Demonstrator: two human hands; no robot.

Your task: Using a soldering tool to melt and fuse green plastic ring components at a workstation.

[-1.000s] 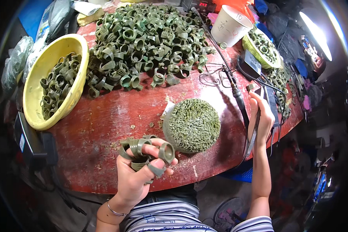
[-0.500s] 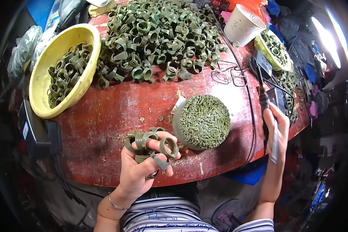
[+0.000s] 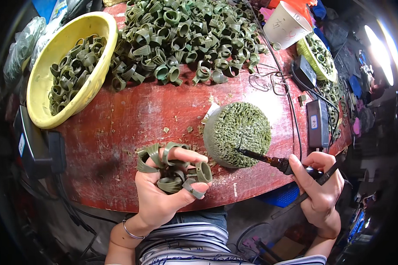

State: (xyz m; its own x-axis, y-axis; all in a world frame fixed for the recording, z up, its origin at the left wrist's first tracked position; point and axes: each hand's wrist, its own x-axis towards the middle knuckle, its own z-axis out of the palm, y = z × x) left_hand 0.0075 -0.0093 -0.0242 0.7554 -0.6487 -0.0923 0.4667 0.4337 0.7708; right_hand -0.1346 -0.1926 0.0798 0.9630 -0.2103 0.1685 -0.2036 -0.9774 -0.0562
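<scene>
Several olive-green ring-shaped pieces (image 3: 172,179) sit on and between the curled fingers of my left hand (image 3: 159,198), low in the middle of the view. My right hand (image 3: 318,190) grips a black pen-like tool (image 3: 278,163) with a thin metal tip, angled leftward over a round, rough-topped green block (image 3: 239,126); whether the tip touches the block cannot be told. A thin flat dark strip (image 3: 292,205) crosses the same hand diagonally. The block stands on the red worn table (image 3: 119,154), just beyond and right of my left hand.
A large pile of green rings (image 3: 190,39) covers the back, between a yellow basin (image 3: 40,97) of rings and a white cup (image 3: 285,24). At right are another yellow basket (image 3: 305,51), a black control box (image 3: 318,123) and cords. A black device (image 3: 33,141) sits at the left edge.
My right hand has picked up the pen-like tool from the right and swung its tip down and leftward over the block. My left hand still holds its rings; the whole view has shifted slightly.
</scene>
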